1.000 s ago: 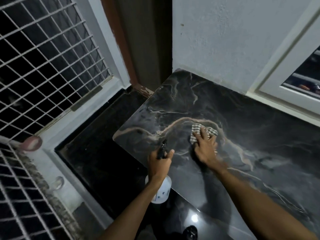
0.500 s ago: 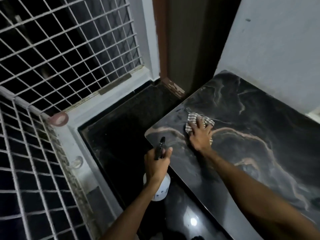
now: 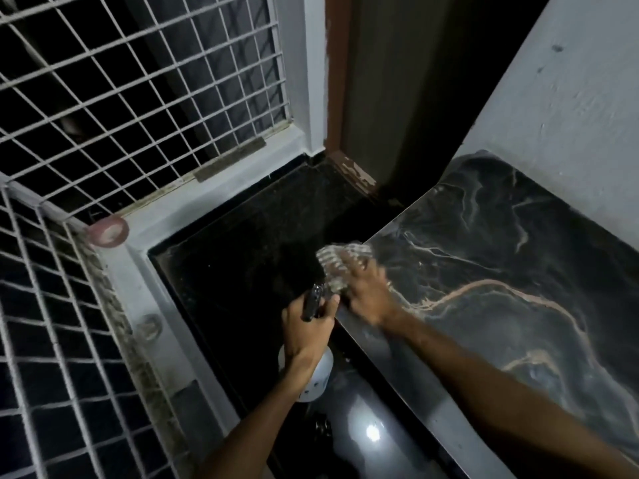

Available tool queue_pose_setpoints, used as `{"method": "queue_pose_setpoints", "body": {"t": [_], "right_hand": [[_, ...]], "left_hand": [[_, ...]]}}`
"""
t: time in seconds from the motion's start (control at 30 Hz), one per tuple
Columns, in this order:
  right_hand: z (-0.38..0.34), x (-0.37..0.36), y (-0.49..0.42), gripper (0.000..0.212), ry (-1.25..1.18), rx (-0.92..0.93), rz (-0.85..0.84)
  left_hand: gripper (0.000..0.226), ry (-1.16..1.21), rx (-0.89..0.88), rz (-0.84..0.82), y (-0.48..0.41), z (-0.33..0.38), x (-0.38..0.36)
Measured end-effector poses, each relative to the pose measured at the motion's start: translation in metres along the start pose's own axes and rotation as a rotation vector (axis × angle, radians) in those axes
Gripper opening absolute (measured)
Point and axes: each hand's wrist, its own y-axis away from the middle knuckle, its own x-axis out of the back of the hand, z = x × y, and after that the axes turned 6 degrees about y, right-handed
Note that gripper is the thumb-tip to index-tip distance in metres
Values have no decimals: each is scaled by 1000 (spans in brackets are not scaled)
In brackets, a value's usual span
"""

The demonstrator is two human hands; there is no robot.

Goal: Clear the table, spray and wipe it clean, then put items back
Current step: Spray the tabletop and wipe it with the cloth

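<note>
The table [image 3: 518,271] is a dark marble slab with pale brown veins, filling the right side. My right hand [image 3: 368,295] presses a checked cloth [image 3: 337,262] at the table's left edge; the cloth hangs partly over that edge and is blurred by motion. My left hand [image 3: 307,328] is just left of the table, above the floor, gripping a spray bottle [image 3: 316,375] with a black trigger head and a white body. The bottle's nozzle points towards the cloth.
A white metal window grille [image 3: 138,98] fills the left and back left. A dark glossy floor [image 3: 249,264] lies between it and the table. A brown door frame [image 3: 337,98] stands behind. A grey wall [image 3: 570,115] borders the table's far side.
My right hand has slid the cloth leftwards across the slab to its left edge. The view has swung left. My left hand has kept hold of the spray bottle beside the table.
</note>
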Motion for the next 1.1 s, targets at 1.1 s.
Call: {"method": "queue_pose_setpoints", "body": {"t": [1.1], "right_hand": [[41,8,178,71,-88,-265,21]], "left_hand": [[35,-90,-87,-222,60,22,-70]]}}
